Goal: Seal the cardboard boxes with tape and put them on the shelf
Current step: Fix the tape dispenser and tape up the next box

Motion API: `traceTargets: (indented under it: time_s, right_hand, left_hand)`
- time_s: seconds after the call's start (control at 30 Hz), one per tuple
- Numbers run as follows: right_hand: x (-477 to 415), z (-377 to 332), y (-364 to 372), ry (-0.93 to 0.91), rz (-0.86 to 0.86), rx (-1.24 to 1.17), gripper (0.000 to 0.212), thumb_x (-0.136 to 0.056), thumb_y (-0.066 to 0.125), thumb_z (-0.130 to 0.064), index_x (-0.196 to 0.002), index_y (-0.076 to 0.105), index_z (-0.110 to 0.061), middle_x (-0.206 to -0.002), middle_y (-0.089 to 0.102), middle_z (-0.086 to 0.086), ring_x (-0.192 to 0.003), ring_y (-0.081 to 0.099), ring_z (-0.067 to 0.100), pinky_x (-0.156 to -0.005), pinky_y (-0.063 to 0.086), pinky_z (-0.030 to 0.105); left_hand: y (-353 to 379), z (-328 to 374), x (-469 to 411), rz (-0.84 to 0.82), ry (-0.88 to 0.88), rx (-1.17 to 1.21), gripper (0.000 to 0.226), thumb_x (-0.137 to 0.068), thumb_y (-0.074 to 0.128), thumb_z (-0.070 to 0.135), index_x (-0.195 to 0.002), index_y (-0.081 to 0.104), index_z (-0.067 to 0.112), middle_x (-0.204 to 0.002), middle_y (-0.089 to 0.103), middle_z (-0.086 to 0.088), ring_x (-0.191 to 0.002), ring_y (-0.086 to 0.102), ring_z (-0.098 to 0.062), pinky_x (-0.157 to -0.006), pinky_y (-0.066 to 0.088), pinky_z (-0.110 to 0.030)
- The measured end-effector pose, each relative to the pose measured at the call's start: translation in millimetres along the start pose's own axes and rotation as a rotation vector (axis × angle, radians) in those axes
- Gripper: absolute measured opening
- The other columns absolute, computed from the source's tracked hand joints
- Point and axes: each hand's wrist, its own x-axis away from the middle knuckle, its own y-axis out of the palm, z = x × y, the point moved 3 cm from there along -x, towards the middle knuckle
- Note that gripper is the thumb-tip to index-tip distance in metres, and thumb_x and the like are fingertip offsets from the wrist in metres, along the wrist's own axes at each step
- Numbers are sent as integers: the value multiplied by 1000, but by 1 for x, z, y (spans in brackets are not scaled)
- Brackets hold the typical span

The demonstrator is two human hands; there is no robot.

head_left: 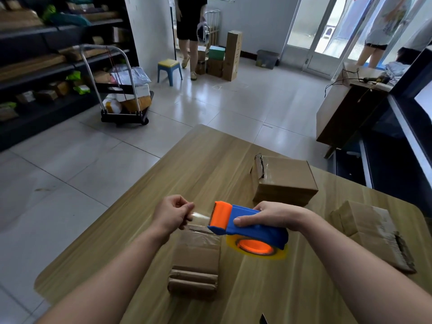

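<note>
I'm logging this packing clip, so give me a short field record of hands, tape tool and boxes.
left hand: pinches the clear tape end
right hand: grips the blue-and-orange tape dispenser
tape state: stretched from left hand to dispenser, above the near box
boxes: three on the wooden table: near box, far box, right box

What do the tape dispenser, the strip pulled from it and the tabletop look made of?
Tape dispenser: matte moulded plastic, judging by its even blue and orange colour. Strip: clear glossy film; the grain behind shows through it. Tabletop: wood grain with a slight sheen, probably laminate.
</note>
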Motion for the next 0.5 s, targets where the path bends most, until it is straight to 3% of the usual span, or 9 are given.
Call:
traceTargets:
  time_s: [0.1, 0.17, 0.27, 0.5]
  right_hand:
    - [6, 21, -6, 47, -2, 73, 93, -41, 67, -87, -102, 69, -17, -98, 75, 1, -87, 71, 17, -89, 55, 35]
    - [7, 33, -6, 75, 13, 119, 88, -48, 68, -87, -102, 70, -18, -98, 74, -1, -90, 71, 17, -89, 55, 35]
    - [3, 42, -1, 73, 33, 125, 81, -57, 63, -86, -99, 71, -17, -97, 74, -1, -90, 69, 15, -81, 51, 30]
    - [-10, 52, 6, 101, 94, 68, 95, -47, 59, -93, -98, 70, -13, -95, 74, 2, -88, 70, 18, -74, 50, 26]
  left_hand:
    - [-35, -14, -6, 34, -42, -56, 19, -92, 62, 9, -73, 59, 4, -59, 63, -11, -45, 49, -16, -41, 39, -23]
    - [-41, -26, -3, 7, -84, -87, 17, -93, 60, 11, -78, 59, 2, -62, 64, -11, -50, 50, -20, -45, 40, -25]
    - [-32, -47, -2, 12, -133, -122, 18, -95, 57, 14, -80, 58, 3, -63, 64, -11, -50, 50, -19, -46, 39, -26]
    - [-18, -68, -13, 96, -137, -297, 23, -94, 57, 19, -73, 58, 9, -57, 67, -5, -45, 48, -17, -51, 38, -26]
